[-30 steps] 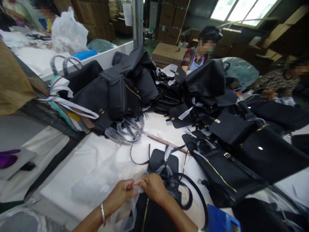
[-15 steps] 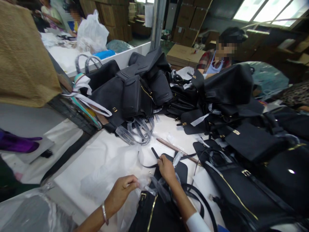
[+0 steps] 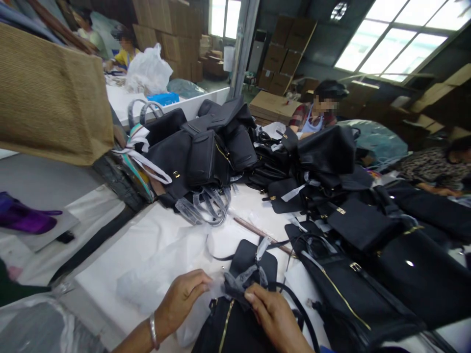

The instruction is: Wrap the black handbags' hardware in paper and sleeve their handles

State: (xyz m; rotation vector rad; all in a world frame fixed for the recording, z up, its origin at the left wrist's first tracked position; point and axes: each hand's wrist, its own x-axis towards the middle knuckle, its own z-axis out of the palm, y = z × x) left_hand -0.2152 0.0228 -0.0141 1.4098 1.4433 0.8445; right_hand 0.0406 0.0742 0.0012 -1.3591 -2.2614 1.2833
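Directly in front of me lies a black bag (image 3: 241, 331) with a gold zip, its flap (image 3: 253, 257) spread out beyond it. My left hand (image 3: 186, 294), with a silver bangle on the wrist, pinches a piece of clear plastic film (image 3: 217, 288) at the bag's top edge. On the other side, my right hand (image 3: 274, 311) grips a dark plastic-wrapped strap (image 3: 235, 285) of this bag between thumb and fingers. The two hands are close together, and the film runs between them. A thin black strap (image 3: 222, 257) curves out to the left of the flap.
Black bags (image 3: 206, 157) are heaped at the back, and more black bags (image 3: 349, 284) lie along the right. Clear plastic bags (image 3: 158, 269) rest on the white table (image 3: 110, 264). Burlap (image 3: 55, 93) hangs at left. Co-workers (image 3: 312, 117) sit beyond the heap.
My right hand has let go of the black strap end by the flap and come back toward me, onto the wrapped strap. My left hand still pinches the film. The view has tilted up slightly.
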